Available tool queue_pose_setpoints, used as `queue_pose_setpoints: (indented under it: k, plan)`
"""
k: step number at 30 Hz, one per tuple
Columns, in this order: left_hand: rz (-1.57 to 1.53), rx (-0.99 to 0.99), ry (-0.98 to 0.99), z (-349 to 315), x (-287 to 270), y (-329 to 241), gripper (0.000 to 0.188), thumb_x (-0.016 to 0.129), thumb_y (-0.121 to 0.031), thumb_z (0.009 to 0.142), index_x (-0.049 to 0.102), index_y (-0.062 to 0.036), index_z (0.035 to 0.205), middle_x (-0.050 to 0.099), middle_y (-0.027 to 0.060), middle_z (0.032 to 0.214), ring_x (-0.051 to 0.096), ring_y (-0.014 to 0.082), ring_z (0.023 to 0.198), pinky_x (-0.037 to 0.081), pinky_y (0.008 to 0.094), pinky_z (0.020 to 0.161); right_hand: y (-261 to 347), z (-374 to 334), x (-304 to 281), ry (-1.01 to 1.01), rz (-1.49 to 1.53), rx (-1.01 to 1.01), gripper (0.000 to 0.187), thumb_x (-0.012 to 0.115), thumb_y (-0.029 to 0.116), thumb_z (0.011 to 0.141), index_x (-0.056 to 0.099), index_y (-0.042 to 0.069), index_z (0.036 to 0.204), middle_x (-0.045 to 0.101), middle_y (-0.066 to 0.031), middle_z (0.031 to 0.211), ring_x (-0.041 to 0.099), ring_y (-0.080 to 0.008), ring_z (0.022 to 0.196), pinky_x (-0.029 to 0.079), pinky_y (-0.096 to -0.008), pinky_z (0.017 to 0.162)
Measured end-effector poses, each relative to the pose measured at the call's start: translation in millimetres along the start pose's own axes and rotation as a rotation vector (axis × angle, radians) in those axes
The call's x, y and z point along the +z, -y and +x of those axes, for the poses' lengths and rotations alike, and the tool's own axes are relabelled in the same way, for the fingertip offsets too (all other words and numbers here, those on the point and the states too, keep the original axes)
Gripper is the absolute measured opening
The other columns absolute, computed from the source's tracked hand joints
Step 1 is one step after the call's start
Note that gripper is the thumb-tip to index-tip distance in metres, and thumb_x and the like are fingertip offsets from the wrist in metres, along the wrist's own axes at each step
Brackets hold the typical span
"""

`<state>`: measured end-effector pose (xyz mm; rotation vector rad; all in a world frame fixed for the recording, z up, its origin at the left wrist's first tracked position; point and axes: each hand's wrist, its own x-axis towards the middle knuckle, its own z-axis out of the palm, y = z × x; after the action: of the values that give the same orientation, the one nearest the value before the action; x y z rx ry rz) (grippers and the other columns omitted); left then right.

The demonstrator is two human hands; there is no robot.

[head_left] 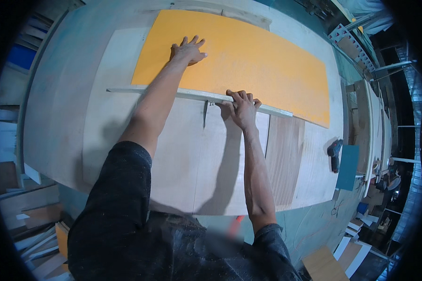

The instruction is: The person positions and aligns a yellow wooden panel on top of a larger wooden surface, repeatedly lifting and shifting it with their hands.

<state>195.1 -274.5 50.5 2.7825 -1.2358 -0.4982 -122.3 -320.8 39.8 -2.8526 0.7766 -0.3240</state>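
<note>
A long yellow board (258, 51) lies flat on the large pale worktable (169, 173). My left hand (188, 52) is pressed flat on its left part, fingers spread. Along the board's near edge runs a narrow grey straight bar (192, 94), slightly slanted, its left end extending past the board. The fingers of my right hand (243, 107) curl over this bar, right of its middle. Just left of that hand, a small fitting (211, 103) shows under the bar with a thin dark strip (205, 115) below it; I cannot make out what they are.
A dark power tool, seemingly a cordless drill (334, 154), rests at the table's right edge beside a teal panel (349, 167). A brown wood-grain strip (285, 157) lies right of my right forearm. Stacked offcuts (30, 206) fill the lower left; more boards (363, 126) stand at the right.
</note>
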Motion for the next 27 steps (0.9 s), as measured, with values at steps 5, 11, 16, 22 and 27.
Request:
queue_pose_setpoints:
  k: [5, 11, 16, 22, 27]
  plan:
    - [0.041, -0.011, -0.02, 52, -17, 6, 0.076, 0.046, -0.062, 0.104, 0.016, -0.0399, 0.17, 0.007, -0.0058, 0.18, 0.009, 0.0306, 0.165, 0.019, 0.0773, 0.123, -12, 53, 2, 0.017, 0.052, 0.001, 0.045, 0.069, 0.056, 0.096, 0.074, 0.027, 0.13, 0.067, -0.0013, 0.118, 0.058, -0.0259, 0.117, 0.031, -0.0581, 0.103]
    - [0.081, 0.006, -0.003, 40, -11, 7, 0.079, 0.044, -0.066, 0.103, 0.013, -0.0388, 0.171, 0.004, -0.0064, 0.18, 0.008, 0.0319, 0.165, 0.023, 0.0794, 0.119, -17, 45, 4, 0.07, 0.086, 0.001, 0.041, 0.07, 0.051, 0.096, 0.075, 0.027, 0.129, 0.067, -0.001, 0.121, 0.057, -0.0272, 0.12, 0.03, -0.0591, 0.104]
    - [0.083, 0.017, 0.022, -28, 0, 9, 0.079, 0.046, -0.062, 0.104, 0.014, -0.0352, 0.171, 0.005, -0.0034, 0.18, 0.01, 0.0348, 0.164, 0.028, 0.0797, 0.115, 3, -15, -6, 0.088, 0.115, -0.02, 0.036, 0.071, 0.042, 0.098, 0.073, 0.027, 0.13, 0.066, -0.0015, 0.124, 0.056, -0.0285, 0.123, 0.029, -0.0604, 0.105]
    - [0.081, 0.039, 0.074, -177, 26, -5, 0.081, 0.05, -0.059, 0.104, 0.015, -0.0316, 0.171, 0.007, -0.0003, 0.18, 0.014, 0.0379, 0.163, 0.035, 0.0785, 0.11, 40, -163, -20, 0.131, 0.129, 0.024, 0.041, 0.072, 0.047, 0.096, 0.071, 0.028, 0.132, 0.064, 0.0001, 0.123, 0.055, -0.0255, 0.121, 0.029, -0.06, 0.106]
    - [0.1, 0.048, 0.106, -306, 59, -10, 0.082, 0.052, -0.058, 0.104, 0.015, -0.0295, 0.172, 0.006, 0.0026, 0.18, 0.014, 0.0394, 0.163, 0.038, 0.076, 0.109, 80, -292, -44, 0.18, 0.148, 0.053, 0.041, 0.072, 0.044, 0.096, 0.069, 0.027, 0.134, 0.063, -0.0007, 0.123, 0.055, -0.0258, 0.121, 0.029, -0.0589, 0.105]
